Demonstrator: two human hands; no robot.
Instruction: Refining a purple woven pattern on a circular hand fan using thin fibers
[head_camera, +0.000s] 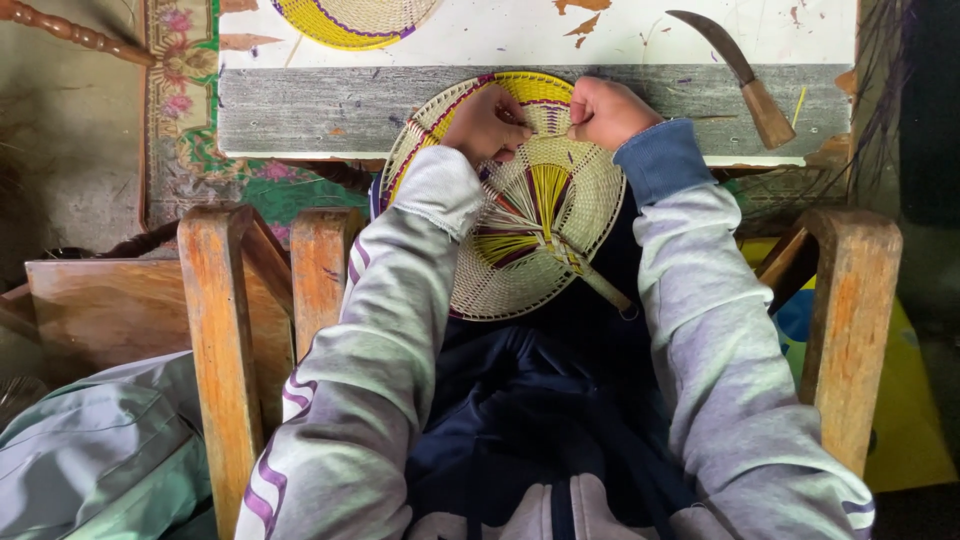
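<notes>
My grey sleeves fill the lower frame, running up to the round woven fan at centre, handle pointing lower right. My left hand and right hand are both closed, pinching strands at its upper rim against the table edge. A sickle knife lies upper right, well apart.

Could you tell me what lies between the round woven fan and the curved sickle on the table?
In the head view, only the person's right hand and bare grey board separate fan and sickle.
</notes>
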